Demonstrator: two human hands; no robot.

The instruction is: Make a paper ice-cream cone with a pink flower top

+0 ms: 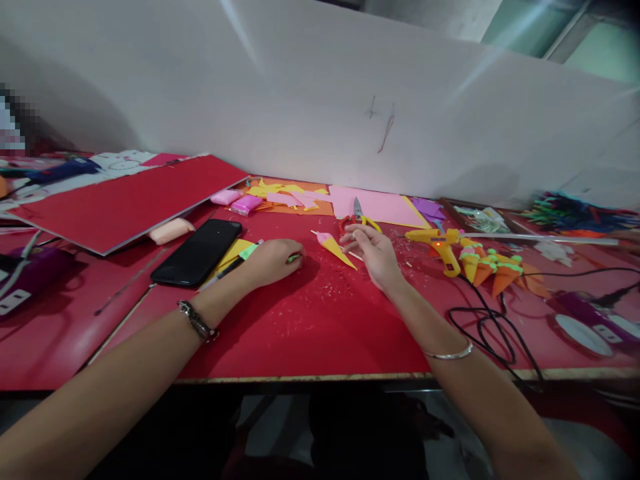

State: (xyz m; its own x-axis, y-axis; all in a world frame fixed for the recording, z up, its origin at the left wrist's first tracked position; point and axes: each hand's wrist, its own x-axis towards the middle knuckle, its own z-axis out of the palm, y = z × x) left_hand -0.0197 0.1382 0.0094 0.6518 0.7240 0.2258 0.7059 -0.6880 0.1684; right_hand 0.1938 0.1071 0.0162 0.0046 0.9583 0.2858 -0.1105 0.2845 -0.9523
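Note:
My left hand [275,262] is closed, resting over the red tabletop, with a small green piece [294,257] showing between the fingers. Beside it on the table lies a yellow paper cone [338,252] with a pink top and a thin stick poking out. My right hand [375,257] hovers just right of the cone, fingers bent together; a small pale spot shows at the fingertips, too small to name. Behind that hand are scissors [357,208] with red and yellow handles, partly covered by the fingers.
A black phone [197,253] lies left, by a pen and coloured paper. At right stand a yellow hot glue gun [440,248] with a looping black cord [487,327] and several finished cones [493,267]. Pink paper [370,203] and yellow scraps line the back; a red board [130,193] leans left.

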